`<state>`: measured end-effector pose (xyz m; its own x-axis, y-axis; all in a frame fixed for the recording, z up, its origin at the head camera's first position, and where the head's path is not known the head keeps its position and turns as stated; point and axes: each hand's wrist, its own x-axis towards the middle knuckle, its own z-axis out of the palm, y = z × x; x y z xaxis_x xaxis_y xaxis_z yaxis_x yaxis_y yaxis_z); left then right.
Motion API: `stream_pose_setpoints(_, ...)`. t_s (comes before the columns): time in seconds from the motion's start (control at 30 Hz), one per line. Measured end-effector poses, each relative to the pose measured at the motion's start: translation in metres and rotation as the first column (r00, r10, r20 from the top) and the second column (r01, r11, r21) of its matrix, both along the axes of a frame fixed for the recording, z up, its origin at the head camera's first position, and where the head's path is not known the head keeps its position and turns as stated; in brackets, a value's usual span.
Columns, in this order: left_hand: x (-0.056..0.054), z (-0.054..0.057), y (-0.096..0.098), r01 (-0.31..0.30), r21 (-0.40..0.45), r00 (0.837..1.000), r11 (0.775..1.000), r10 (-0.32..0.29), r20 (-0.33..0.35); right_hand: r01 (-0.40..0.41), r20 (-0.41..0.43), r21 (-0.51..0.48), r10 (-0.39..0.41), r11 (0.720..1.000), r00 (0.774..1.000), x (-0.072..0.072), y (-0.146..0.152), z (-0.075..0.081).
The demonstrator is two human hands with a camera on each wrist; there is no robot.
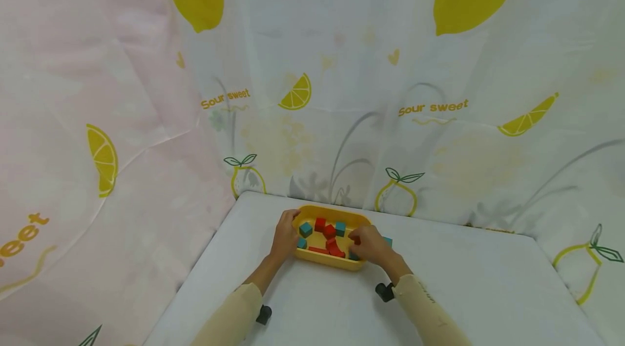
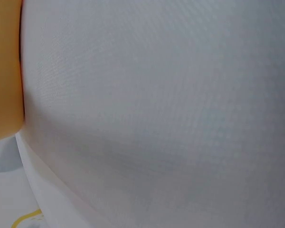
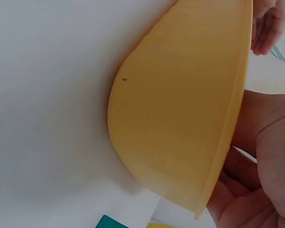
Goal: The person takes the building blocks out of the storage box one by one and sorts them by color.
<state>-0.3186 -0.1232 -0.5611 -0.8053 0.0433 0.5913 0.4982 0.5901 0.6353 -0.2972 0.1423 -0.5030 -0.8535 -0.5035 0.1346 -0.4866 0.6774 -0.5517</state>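
Observation:
A yellow plastic tub (image 1: pixel 322 263) stands on the white table, holding several red and teal wooden blocks. Among them are a red cube (image 1: pixel 319 224), a teal cube (image 1: pixel 340 228) and a curved red block (image 1: pixel 335 248). My left hand (image 1: pixel 285 236) holds the tub's left rim with bent fingers. Over the right end reaches my right hand (image 1: pixel 370 244), its fingers bent down inside, close to a teal block (image 1: pixel 354 255). In the right wrist view the tub wall (image 3: pixel 180 95) hides the fingertips, and I cannot tell whether they pinch a block.
Just outside the tub's right end lies a teal block (image 1: pixel 388 241), partly behind the right hand. The white tabletop (image 1: pixel 464 281) extends to the right. A lemon-print curtain (image 1: pixel 332 134) hangs behind the table and along the left side.

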Motion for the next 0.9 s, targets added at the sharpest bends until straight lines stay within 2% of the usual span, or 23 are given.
stream_pose_setpoints(0.17, -0.001, -0.001, 0.000, -0.002, 0.000, 1.000, 1.000, 0.002, 0.001, 0.020, 0.036, 0.058, -0.022, 0.998, 0.999, 0.000, -0.004, 0.000)
stream_pose_setpoints(0.3, 0.000, 0.001, 0.001, -0.010, 0.000, 1.000, 1.000, 0.010, 0.011, 0.004, 0.059, 0.062, -0.008, 0.998, 0.998, -0.001, -0.006, 0.003)
stream_pose_setpoints(0.53, 0.001, 0.003, 0.003, -0.018, 0.005, 0.999, 1.000, 0.018, 0.034, -0.004, 0.158, 0.146, -0.019, 0.989, 0.987, -0.001, -0.010, 0.005)
stream_pose_setpoints(0.9, 0.003, 0.004, 0.002, -0.024, -0.001, 0.999, 1.000, 0.024, 0.040, 0.001, 0.163, 0.185, -0.032, 0.983, 0.986, 0.000, -0.014, 0.007)
